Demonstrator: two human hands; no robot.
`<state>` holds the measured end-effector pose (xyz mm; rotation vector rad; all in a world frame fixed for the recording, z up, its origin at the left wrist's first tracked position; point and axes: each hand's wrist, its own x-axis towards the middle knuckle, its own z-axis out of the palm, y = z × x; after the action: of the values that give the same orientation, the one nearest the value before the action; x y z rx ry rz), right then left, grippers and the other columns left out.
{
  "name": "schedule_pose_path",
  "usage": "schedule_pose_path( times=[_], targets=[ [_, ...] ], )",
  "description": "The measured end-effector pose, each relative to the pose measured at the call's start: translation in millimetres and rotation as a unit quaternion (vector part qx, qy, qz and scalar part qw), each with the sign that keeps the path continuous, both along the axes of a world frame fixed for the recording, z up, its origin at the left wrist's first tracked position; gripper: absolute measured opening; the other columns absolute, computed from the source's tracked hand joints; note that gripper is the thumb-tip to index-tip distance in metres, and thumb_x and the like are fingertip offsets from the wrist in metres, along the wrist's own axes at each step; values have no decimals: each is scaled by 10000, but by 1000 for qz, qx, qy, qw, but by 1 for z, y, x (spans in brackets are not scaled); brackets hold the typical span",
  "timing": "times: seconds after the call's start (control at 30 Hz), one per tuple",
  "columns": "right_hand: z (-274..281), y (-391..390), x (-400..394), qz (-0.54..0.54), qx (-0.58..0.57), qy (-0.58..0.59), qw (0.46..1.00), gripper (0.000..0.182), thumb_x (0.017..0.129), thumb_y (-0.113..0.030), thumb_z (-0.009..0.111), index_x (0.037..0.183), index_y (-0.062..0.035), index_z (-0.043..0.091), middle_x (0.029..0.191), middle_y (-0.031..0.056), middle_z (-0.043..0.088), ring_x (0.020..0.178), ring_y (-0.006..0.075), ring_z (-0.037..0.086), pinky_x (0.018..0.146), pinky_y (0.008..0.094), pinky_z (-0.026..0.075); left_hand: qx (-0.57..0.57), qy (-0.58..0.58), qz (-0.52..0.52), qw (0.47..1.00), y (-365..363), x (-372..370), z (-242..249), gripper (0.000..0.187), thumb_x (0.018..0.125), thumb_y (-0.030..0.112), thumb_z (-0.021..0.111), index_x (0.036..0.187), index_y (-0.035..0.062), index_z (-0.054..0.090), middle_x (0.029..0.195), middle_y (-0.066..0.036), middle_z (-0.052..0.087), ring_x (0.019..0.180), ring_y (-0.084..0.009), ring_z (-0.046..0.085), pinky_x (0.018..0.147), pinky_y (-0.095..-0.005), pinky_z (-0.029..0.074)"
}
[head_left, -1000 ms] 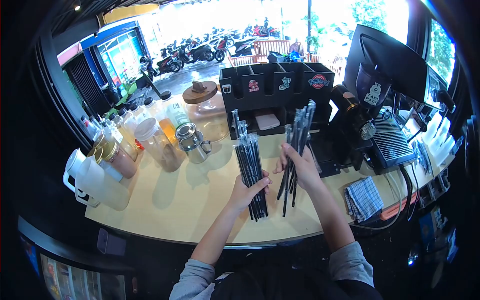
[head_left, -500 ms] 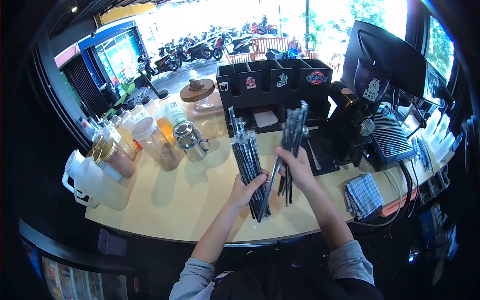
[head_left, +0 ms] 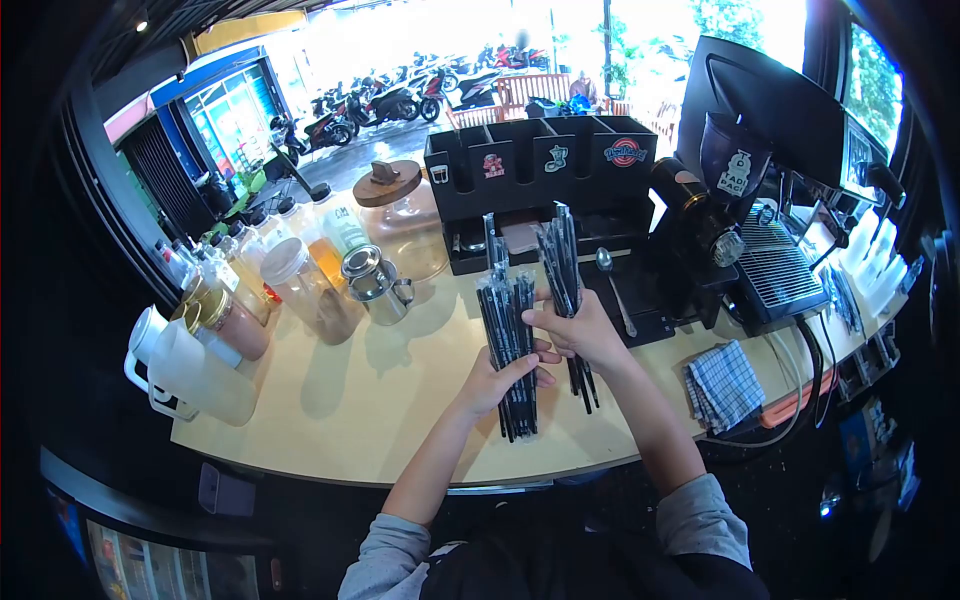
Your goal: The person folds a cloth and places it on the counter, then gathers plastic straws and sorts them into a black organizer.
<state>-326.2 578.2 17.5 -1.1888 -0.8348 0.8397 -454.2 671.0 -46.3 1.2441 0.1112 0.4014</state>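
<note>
Two bundles of thin black wrapped straws are up in front of me over the counter. My left hand (head_left: 500, 382) is closed around the larger straw bundle (head_left: 508, 325), one straw of which sticks up above the others. A smaller straw bundle (head_left: 561, 262) is in my right hand (head_left: 580, 330), leaning a little to the left, with its lower ends showing under the palm. The right thumb reaches to the edge of the left bundle, and the fingers of both hands are close together. Behind them stands a black organizer (head_left: 545, 190) with stickers on its front.
On the left stand plastic pitchers (head_left: 205, 370), several bottles, a lidded jar (head_left: 305, 290) and a metal pot (head_left: 377, 290). To the right are a long spoon (head_left: 618, 290) on a black mat, a checked cloth (head_left: 725, 385) and a coffee machine (head_left: 775, 270). The wooden counter (head_left: 330, 440) curves in front of me.
My right hand and its bundle have moved left and a little down, against the left bundle. A loose straw that slanted between the hands now lies in line with the others.
</note>
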Motion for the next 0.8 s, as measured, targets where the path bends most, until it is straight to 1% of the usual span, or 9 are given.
schedule_pose_path(
  times=[0.03, 0.1, 0.13, 0.2, 0.3, 0.4, 0.57, 0.63, 0.8],
  targets=[
    [-1, 0, 1, 0, 0, 0, 1000, 294, 741, -107, 684, 950, 34, 535, 512, -58, 427, 383, -3, 348, 345, 176, 243, 7, 6, 3, 1000, -1, 1, 0, 274, 852, 108, 522, 1082, -29, 462, 955, -183, 592, 767, -233, 629, 689, -339, 528],
    [-3, 1, 4, -8, 19, 13, 1000, 210, 751, -78, 668, 851, 3, 502, 480, -51, 385, 363, 10, 329, 337, 181, 230, 6, 12, 25, 1000, -6, 0, 6, 283, 851, 106, 525, 1090, -27, 454, 954, -180, 593, 772, -233, 631, 689, -337, 531],
    [-6, 1, 6, -8, 19, 13, 1000, 210, 751, -78, 668, 851, 3, 502, 480, -51, 385, 363, 10, 329, 337, 181, 230, 6, 16, 47, 999, -8, 0, 7, 291, 851, 105, 528, 1098, -26, 446, 953, -177, 594, 777, -233, 632, 690, -335, 533],
    [-11, 1, 9, -23, 22, 36, 999, 221, 740, -113, 691, 773, -35, 488, 497, -47, 407, 364, 10, 333, 335, 181, 222, 8, 15, 56, 998, -8, 1, 6, 299, 851, 107, 532, 1103, -26, 440, 950, -173, 595, 773, -232, 633, 689, -333, 536],
    [-8, 1, 6, -37, 20, 33, 999, 250, 734, -118, 699, 731, -51, 458, 489, -49, 397, 358, 11, 326, 335, 184, 216, 10, 16, 64, 998, -6, 3, 3, 310, 849, 108, 541, 1106, -28, 433, 948, -167, 596, 765, -230, 635, 687, -330, 540],
    [-11, 3, 7, -45, 28, 10, 999, 250, 738, -97, 692, 729, -70, 444, 466, -48, 386, 354, 18, 340, 333, 181, 244, 9, 17, 65, 998, -7, 3, 4, 308, 847, 107, 547, 1098, -32, 436, 942, -165, 598, 757, -231, 637, 680, -329, 542],
    [-18, 6, 7, -77, 32, 6, 997, 256, 734, -98, 698, 757, -59, 446, 464, -47, 394, 356, 20, 349, 334, 182, 257, 17, 9, 73, 997, -11, 5, 6, 264, 861, 121, 537, 1056, -44, 472, 945, -163, 610, 764, -209, 637, 683, -307, 537],
    [-19, 6, 8, -79, 33, 10, 996, 258, 735, -98, 698, 765, -55, 446, 463, -46, 398, 356, 21, 352, 335, 182, 262, 14, 8, 79, 997, -12, 6, 6, 246, 854, 120, 547, 1028, -41, 480, 909, -150, 617, 717, -196, 636, 661, -304, 539],
    [-20, 8, 6, -74, 42, 15, 996, 246, 748, -110, 688, 767, -52, 450, 456, -42, 402, 357, 26, 351, 342, 188, 275, 40, 16, 86, 995, -10, 8, 0, 249, 842, 97, 549, 1043, -26, 468, 877, -136, 604, 651, -172, 619, 584, -290, 532]
  ],
)
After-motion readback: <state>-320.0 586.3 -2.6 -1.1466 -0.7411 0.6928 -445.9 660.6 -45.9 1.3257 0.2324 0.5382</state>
